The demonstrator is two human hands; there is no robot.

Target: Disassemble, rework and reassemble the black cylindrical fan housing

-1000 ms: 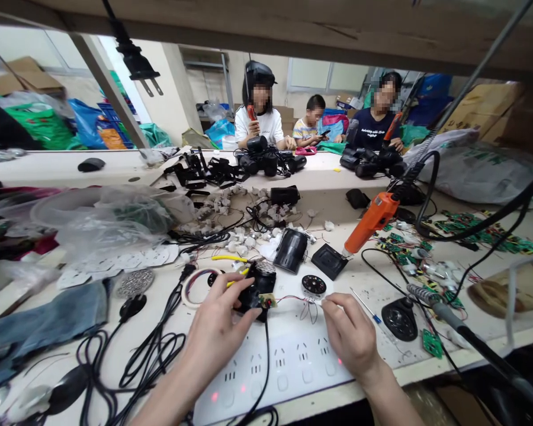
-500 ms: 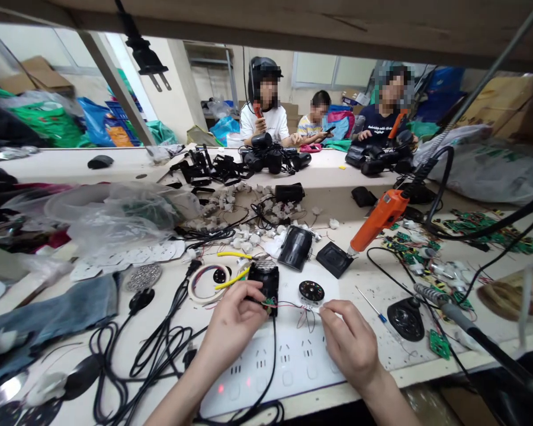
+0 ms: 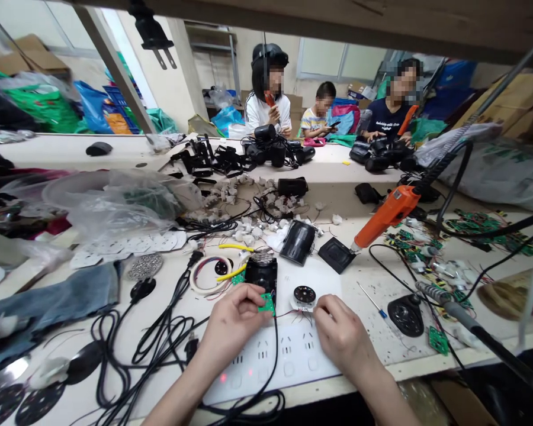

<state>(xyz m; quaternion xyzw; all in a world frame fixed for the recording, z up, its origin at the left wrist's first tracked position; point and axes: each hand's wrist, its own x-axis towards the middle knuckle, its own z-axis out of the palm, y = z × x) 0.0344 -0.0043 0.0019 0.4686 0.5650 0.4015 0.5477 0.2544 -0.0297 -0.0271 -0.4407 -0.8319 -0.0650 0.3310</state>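
Note:
My left hand (image 3: 240,313) pinches a small green circuit board (image 3: 266,303) just in front of an open black plastic housing (image 3: 261,273). Thin red and dark wires run rightward from the board to a round black disc with small dots (image 3: 304,294) on a white base. Beside that disc is my right hand (image 3: 344,331), its fingers curled together at the wires or base edge; what lies between the fingertips is hidden. A black power cable (image 3: 276,349) hangs below the board, across a white power strip (image 3: 288,361).
Yellow-handled pliers (image 3: 231,275) and a tape roll (image 3: 211,274) lie left of the housing. A curved black cover (image 3: 298,241), black block (image 3: 336,255), orange electric screwdriver (image 3: 386,218) and small screwdriver (image 3: 373,300) are nearby. Soldering iron (image 3: 453,316) at right. Other people sit across the bench.
The green board has turned so more of its face shows in my left hand. My right hand has moved slightly left with its fingers more curled, and the round disc has shifted left.

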